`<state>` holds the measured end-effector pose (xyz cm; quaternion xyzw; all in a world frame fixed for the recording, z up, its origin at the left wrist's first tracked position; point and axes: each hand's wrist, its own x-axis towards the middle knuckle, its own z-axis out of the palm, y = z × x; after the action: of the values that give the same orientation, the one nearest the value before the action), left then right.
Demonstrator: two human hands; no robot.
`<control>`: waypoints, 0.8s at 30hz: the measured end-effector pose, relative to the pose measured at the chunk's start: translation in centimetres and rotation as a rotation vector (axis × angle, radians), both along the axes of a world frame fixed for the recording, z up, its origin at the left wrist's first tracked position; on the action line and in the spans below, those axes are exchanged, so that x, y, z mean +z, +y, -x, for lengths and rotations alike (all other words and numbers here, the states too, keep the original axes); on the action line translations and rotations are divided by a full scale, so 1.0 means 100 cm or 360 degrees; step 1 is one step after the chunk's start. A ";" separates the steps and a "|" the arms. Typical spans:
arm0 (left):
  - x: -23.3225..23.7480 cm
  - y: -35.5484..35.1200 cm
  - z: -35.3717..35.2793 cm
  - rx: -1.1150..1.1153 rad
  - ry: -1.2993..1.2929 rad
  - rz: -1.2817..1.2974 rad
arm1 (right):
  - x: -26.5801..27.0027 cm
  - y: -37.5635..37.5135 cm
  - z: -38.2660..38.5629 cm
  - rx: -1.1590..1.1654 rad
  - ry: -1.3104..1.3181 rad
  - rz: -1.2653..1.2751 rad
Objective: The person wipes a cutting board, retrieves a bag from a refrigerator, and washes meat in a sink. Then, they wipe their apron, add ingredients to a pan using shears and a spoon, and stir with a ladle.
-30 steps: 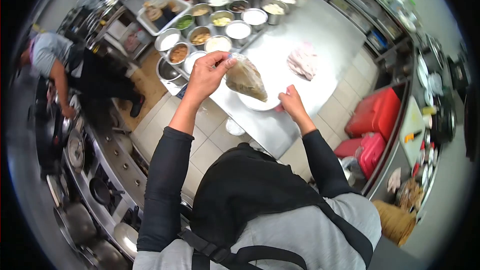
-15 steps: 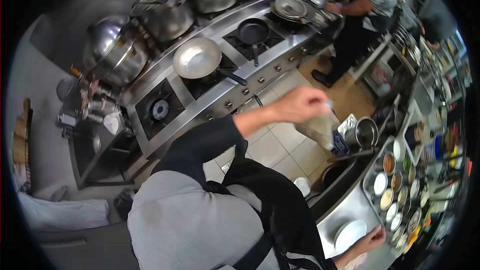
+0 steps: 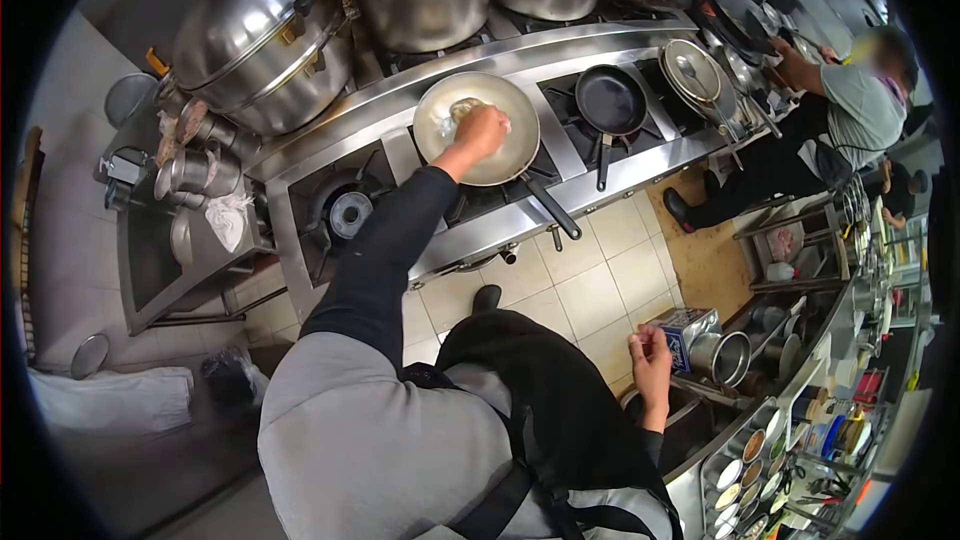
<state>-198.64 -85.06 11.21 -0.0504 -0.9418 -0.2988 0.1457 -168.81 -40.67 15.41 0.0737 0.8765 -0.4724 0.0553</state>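
Note:
Over the light-coloured frying pan (image 3: 519,137) on the stove, my left hand (image 3: 480,133) is closed, palm down. A small pale, glistening clump (image 3: 463,109) shows beside its fingertips at the pan's inner surface; whether the fingers hold it is unclear. The pan's dark handle points down and right. My right hand (image 3: 652,368) is raised in front of the apron, left of a blue and silver box (image 3: 683,333). Its fingers are curled toward the thumb, and anything between them is too small to make out.
Large steel pots (image 3: 418,2) stand behind the stove. A black pan (image 3: 610,100) sits to the right. Another person (image 3: 858,118) works at the stove's far end. Food containers (image 3: 753,445) line the counter at lower right, near a metal pot (image 3: 722,358).
My left hand has moved left from above the floor, where it held a pale bag, to the pan. My right hand has moved up from beside a white bowl. The view has shifted.

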 end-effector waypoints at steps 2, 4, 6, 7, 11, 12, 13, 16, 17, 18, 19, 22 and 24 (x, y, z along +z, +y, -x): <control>-0.050 0.002 0.005 0.0045 -0.0227 0.0052 | -0.003 -0.013 0.013 0.0030 -0.0057 -0.0048; -0.092 0.011 -0.007 -0.0037 -0.0069 -0.0111 | -0.023 -0.009 0.016 0.0025 -0.0139 -0.0011; -0.097 0.012 -0.021 -0.0101 0.0060 -0.0196 | -0.038 0.002 0.015 0.0001 -0.0231 0.0009; -0.089 0.009 -0.027 -0.0163 0.0218 -0.0259 | -0.043 0.008 0.014 -0.0014 -0.0230 -0.0043; -0.056 -0.058 -0.004 0.0262 0.0044 0.0342 | -0.052 0.014 0.022 -0.0054 -0.0253 -0.0207; -0.057 -0.070 0.007 0.0210 -0.0296 0.0409 | -0.051 0.012 0.024 -0.0067 -0.0258 -0.0216; -0.064 -0.078 0.015 0.0078 -0.0399 0.0506 | -0.049 0.007 0.032 -0.0043 -0.0256 -0.0227; -0.068 -0.093 0.043 -0.0145 -0.0648 0.0585 | -0.049 0.006 0.047 -0.0034 -0.0257 -0.0200; -0.058 -0.091 0.049 -0.0216 -0.0800 0.0571 | -0.046 0.005 0.051 -0.0101 -0.0204 -0.0161; -0.048 -0.091 0.053 -0.0238 -0.0800 0.0578 | -0.045 0.005 0.050 -0.0168 -0.0154 -0.0116; -0.021 -0.092 0.053 -0.0244 -0.0714 0.0438 | -0.053 0.014 0.047 -0.0218 -0.0178 -0.0040; 0.037 -0.085 0.055 -0.0289 -0.0504 0.0384 | -0.060 0.026 0.038 -0.0238 -0.0198 -0.0171; 0.054 -0.074 0.056 -0.0311 -0.0371 0.0528 | -0.067 0.030 0.034 -0.0280 -0.0219 -0.0124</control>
<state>-204.21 -92.48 16.63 -0.1297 -0.9791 -0.1564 -0.0040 -172.20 -37.71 8.68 0.1845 0.8786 -0.4348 0.0707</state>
